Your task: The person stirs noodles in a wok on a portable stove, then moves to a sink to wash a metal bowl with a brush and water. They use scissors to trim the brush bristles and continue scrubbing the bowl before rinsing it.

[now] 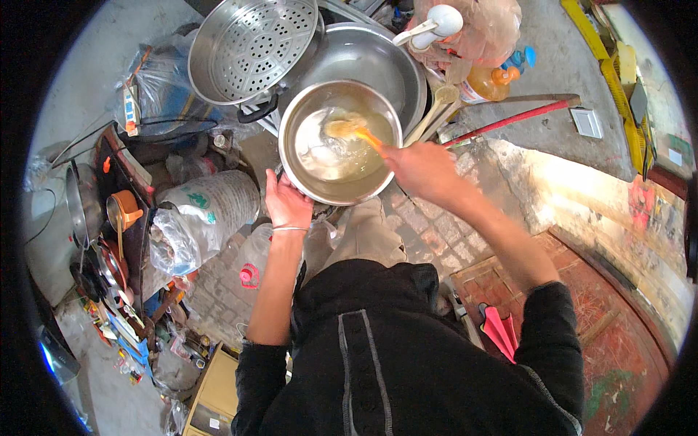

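Observation:
My left hand (289, 199), palm up, supports the near left side of a round stainless-steel bowl (349, 200); its fingertips are hidden under the rim. Shallow, slightly cloudy liquid lies in the bowl. In my right hand (425, 170) is the orange handle of a brush (366, 136), reaching over the bowl's right rim. The brush's tan bristles sit in the liquid near the middle. Behind the bowl, and partly covered by it, is a wider metal basin (376, 54). A perforated steamer pot (256, 52) with a black handle stands to the far left.
At the far right are a white ladle (444, 22), a plastic bag (491, 32) and a bottle of orange liquid (485, 84). A red stick (512, 117) slants across a concrete ledge (545, 141). Leftward stand a stuffed sack (212, 212) and hanging pans (84, 207).

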Tool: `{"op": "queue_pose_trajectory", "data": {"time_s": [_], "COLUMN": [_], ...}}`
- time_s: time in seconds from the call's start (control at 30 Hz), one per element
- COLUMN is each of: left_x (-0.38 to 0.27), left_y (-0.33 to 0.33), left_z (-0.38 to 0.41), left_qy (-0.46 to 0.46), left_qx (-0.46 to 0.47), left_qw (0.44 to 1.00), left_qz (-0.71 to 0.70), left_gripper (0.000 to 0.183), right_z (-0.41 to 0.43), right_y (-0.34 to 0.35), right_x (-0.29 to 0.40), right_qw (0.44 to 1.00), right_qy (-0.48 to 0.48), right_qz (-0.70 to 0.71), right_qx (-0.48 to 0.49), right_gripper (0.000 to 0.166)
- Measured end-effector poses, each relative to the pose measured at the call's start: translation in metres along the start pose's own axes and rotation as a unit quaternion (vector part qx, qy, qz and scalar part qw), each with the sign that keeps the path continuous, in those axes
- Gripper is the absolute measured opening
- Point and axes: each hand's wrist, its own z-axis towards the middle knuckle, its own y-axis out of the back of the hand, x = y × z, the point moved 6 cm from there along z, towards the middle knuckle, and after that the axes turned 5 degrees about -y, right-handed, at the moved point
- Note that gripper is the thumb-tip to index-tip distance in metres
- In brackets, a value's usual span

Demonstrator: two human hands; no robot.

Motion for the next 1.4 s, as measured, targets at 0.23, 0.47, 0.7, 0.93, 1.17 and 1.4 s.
{"op": "queue_pose_trajectory", "data": {"time_s": [0.23,0.47,0.7,0.93,1.17,1.4], "left_x": [0.020,0.039,0.049,0.062,0.058,0.024], "left_y": [-0.012,-0.022,-0.037,-0.037,-0.027,-0.037], "left_z": [-0.010,-0.010,-0.002,0.008,0.022,0.009], "left_qy": [-0.049,-0.030,0.001,0.003,-0.038,-0.075], "left_qx": [-0.310,-0.353,-0.345,-0.300,-0.243,-0.335], "left_qw": [0.946,0.934,0.938,0.954,0.968,0.938], "left_qz": [0.078,0.041,0.016,-0.025,-0.051,0.040], "left_gripper": [0.056,0.055,0.059,0.061,0.050,0.059], "right_z": [-0.032,-0.009,0.005,-0.015,-0.024,-0.034], "right_y": [-0.014,-0.002,-0.010,0.022,0.016,0.045], "right_x": [0.014,-0.028,0.026,0.008,0.045,-0.004], "right_qw": [0.987,0.995,0.988,0.945,0.986,0.996], "right_qy": [0.003,-0.081,-0.044,-0.125,-0.034,-0.016], "right_qz": [0.143,0.011,0.143,0.285,0.147,-0.078], "right_qx": [0.071,0.051,0.035,-0.099,0.076,0.049], "right_gripper": [0.021,0.022,0.021,0.020,0.027,0.017]}}
